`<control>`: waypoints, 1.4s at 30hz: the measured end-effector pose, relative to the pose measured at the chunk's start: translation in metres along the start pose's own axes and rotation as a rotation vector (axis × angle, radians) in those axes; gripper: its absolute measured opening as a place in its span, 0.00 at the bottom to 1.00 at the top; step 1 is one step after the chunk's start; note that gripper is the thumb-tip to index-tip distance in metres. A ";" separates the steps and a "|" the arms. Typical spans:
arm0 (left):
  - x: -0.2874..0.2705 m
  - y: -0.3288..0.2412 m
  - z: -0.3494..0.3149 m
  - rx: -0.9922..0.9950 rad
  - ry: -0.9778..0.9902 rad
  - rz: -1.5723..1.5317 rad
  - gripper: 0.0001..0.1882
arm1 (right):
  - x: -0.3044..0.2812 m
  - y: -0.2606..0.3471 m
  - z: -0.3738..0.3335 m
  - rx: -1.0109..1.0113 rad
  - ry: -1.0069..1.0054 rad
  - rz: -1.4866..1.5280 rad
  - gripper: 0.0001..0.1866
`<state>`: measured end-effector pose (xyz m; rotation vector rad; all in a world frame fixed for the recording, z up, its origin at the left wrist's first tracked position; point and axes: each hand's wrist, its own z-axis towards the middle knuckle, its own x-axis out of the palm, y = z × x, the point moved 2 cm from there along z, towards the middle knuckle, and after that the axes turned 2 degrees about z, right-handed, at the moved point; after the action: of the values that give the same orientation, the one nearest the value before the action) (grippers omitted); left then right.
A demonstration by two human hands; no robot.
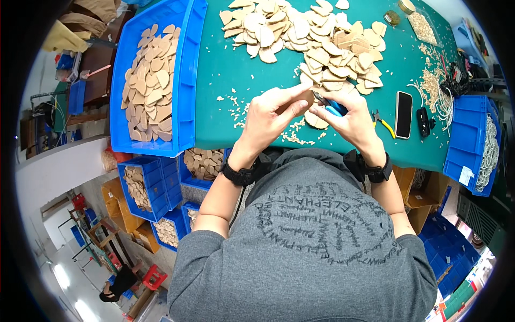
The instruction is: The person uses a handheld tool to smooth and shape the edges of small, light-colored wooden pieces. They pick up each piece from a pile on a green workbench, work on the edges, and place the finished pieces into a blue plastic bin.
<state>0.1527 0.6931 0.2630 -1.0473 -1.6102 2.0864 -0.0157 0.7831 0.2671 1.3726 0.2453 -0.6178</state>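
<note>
Over the near edge of the green table, my left hand point(266, 118) is closed around a thin, tan half-round wooden piece point(306, 96), partly covered by its fingers. My right hand point(355, 119) grips blue-handled pliers point(335, 108). Their dark jaws point left and meet the wooden piece near its edge; whether they bite on it is too small to tell. Just beyond both hands lies a large heap of similar wooden pieces point(322, 40). Under my hands are another wooden piece point(315, 119) and small pale wood bits point(298, 134).
A blue crate point(186, 102) of wooden pieces stands at the left. Right of my hands are yellow-handled pliers point(384, 124), a phone point(403, 115) and a small black object point(424, 123). A blue bin point(465, 145) holds pale cord at the far right. The green tabletop point(222, 70) carries scattered bits.
</note>
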 end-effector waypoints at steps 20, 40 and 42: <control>-0.030 0.026 -0.009 -0.215 -0.238 -0.643 0.15 | 0.007 -0.016 -0.015 0.258 -0.105 0.132 0.14; 0.112 0.142 -0.002 -0.254 0.107 0.717 0.25 | -0.039 -0.053 -0.068 0.426 -0.245 0.314 0.15; 0.110 0.129 -0.002 -0.313 0.133 0.636 0.24 | -0.046 -0.055 -0.074 0.436 -0.238 0.265 0.15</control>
<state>0.1024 0.7223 0.1036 -1.9752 -1.7271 2.0796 -0.0698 0.8628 0.2294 1.6957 -0.2767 -0.6258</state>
